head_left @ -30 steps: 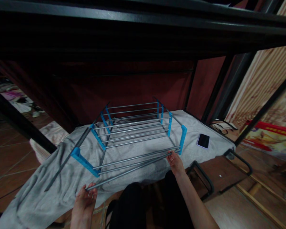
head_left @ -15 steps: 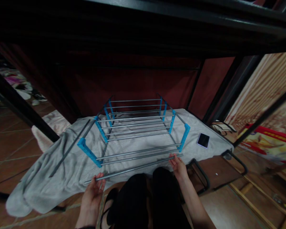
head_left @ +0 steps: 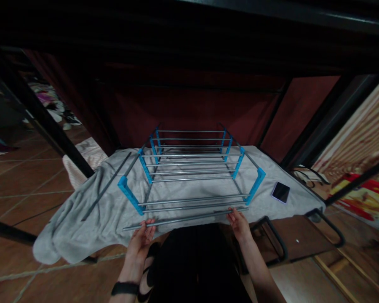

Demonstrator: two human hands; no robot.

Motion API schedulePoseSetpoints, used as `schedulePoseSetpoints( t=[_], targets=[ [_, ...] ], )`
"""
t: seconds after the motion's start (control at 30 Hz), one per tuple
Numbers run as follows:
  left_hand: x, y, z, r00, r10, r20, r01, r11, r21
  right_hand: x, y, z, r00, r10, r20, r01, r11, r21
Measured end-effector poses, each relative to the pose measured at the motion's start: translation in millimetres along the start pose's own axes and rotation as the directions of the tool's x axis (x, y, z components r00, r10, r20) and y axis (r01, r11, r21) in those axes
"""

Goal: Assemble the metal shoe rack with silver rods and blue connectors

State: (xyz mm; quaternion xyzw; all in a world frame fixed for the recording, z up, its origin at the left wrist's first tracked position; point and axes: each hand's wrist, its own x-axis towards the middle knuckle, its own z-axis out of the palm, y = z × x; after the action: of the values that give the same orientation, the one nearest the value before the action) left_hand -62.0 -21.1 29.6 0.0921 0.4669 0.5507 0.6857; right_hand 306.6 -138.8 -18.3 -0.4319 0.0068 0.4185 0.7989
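Left hand (head_left: 141, 240) and right hand (head_left: 239, 222) each pinch an end of the loose rod (head_left: 186, 219), just in front of the rack (head_left: 192, 168) on the grey cloth (head_left: 82, 227). Holding it level and parallel to the rails should line up its ends.

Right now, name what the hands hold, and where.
One long grey metal rod: left hand near its left end, right hand near its right end.
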Motion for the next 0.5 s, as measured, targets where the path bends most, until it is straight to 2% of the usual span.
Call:
schedulePoseSetpoints(
  t=[0.23,0.5],
  targets=[
    [16,-10,-2,1.0,-0.016,0.013,0.015,0.999,0.033,10,6,-4,1.0,0.022,-0.013,-0.023,1.0,-0.014],
    [21,-24,19,0.997,-0.069,0.041,0.069,0.998,0.009,27,0,-22,0.999,0.045,0.013,-0.044,0.997,-0.06]
  ],
)
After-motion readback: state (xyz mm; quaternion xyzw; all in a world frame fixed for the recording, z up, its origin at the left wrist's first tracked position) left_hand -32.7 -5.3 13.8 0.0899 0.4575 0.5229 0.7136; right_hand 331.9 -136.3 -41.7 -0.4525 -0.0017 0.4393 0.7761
